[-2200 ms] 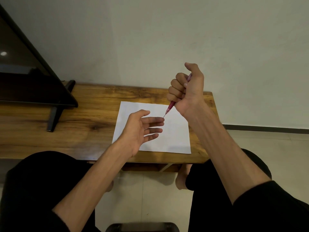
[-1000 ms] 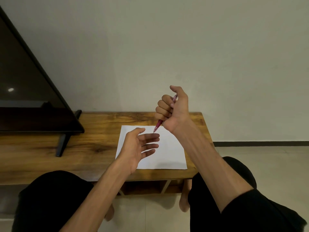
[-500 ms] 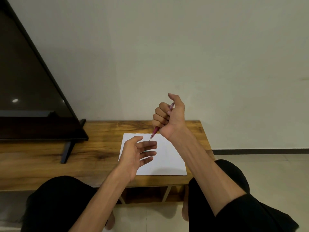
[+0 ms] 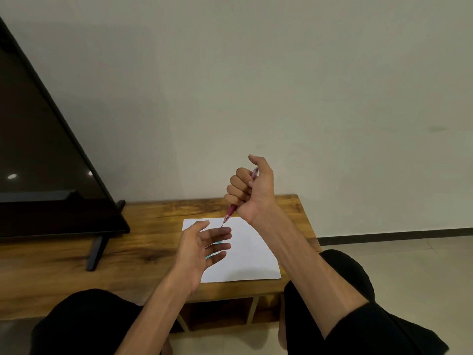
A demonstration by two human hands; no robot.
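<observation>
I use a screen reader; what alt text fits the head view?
The right hand grips a pink pen in its fist, tip down, above a white sheet on a wooden table; the left hand is open just below the tip. A dark screen stands at the table's left end.

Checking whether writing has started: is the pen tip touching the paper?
Cannot tell. Head view: the pen tip overlaps the paper, height unclear; right hand grips it.
</observation>
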